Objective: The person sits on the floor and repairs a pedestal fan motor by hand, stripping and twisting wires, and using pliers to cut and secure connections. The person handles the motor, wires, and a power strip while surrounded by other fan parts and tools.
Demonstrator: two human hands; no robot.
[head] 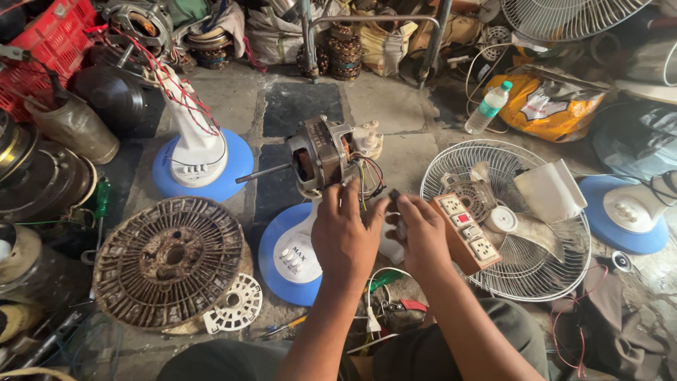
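Observation:
A bare fan motor (326,153) with a steel shaft pointing left stands on a white stand with a blue round base (278,257) in the middle of the floor. My left hand (345,229) rests against the motor's near side, fingers by its coloured wires (368,182). Just to the right, my right hand (419,233) pinches a small dark part (396,203) close to those wires. An orange socket board (465,233) lies right beside my right hand.
A second blue fan base (201,166) with red wires stands to the left. A rusty round grille (169,261) lies at front left, a white wire fan guard (508,219) at right. Plastic bottle (488,107), yellow bag (550,106), red crate (46,49) and motor parts ring the floor.

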